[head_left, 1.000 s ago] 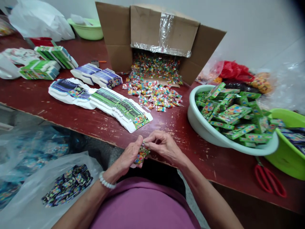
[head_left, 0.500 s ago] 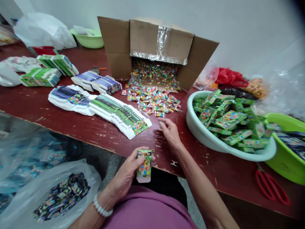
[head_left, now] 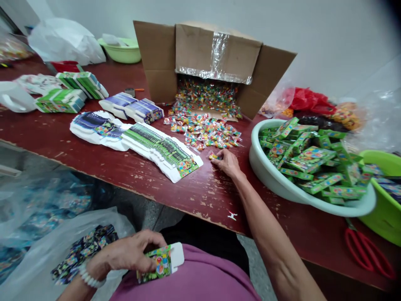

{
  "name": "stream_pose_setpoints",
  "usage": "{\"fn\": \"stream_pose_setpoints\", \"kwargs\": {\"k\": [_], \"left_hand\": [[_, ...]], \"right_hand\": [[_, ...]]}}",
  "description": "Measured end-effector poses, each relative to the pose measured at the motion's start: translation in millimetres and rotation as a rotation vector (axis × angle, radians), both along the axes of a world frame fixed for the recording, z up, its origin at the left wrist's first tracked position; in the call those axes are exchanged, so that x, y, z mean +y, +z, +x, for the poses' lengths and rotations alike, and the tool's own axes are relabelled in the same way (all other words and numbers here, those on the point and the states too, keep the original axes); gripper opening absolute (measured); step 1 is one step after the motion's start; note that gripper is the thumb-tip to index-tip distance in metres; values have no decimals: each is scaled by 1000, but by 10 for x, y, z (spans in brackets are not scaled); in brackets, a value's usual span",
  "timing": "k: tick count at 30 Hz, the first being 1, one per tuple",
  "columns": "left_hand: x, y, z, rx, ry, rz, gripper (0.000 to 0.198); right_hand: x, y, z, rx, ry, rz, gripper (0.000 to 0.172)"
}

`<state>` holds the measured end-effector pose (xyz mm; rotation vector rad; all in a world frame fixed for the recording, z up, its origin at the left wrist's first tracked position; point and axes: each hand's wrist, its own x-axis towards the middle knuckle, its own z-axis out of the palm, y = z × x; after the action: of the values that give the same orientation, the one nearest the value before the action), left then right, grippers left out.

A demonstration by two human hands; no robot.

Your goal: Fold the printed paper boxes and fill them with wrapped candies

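Observation:
My left hand [head_left: 134, 253], a beaded bracelet on its wrist, grips a small green printed candy box [head_left: 163, 263] against the purple shirt. The box lies tilted, and its white end flap stands open toward the right. On the red table, my right hand [head_left: 228, 163] pinches a small wrapped candy [head_left: 214, 156] at the near edge of a loose candy pile [head_left: 208, 131]. Behind that pile, a cardboard carton [head_left: 216, 54] on its side holds many more candies. A fanned row of flat green and purple boxes [head_left: 156, 146] lies left of my right hand.
A pale blue basin [head_left: 266, 184] full of green boxes stands at the right, beside a lime green basin [head_left: 382, 221]. Red-handled scissors [head_left: 366, 251] lie near the table edge. Bundled boxes [head_left: 61, 100] sit at the left. Below, a plastic bag [head_left: 37, 271] holds dark packets.
My left hand has moved down and left with the box, turning it sideways so its open flap shows. My right hand has closed on a candy beside the pile.

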<state>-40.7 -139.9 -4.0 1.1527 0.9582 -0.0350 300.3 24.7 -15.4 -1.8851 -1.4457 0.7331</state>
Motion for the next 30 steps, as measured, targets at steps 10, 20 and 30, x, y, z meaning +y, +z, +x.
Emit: {"fn": "stream_pose_setpoints", "kwargs": {"k": [10,20,30], "left_hand": [[225,149,631,-300,512,55,34],[198,223,920,-327,372,178,29],[168,208,1065,-360,672,8,59]], "right_hand": [[-952,329,-176,791,139,-96,56],[-1419,406,-349,411,489,54,14],[-1417,358,-541,728,269,-69,41]]}}
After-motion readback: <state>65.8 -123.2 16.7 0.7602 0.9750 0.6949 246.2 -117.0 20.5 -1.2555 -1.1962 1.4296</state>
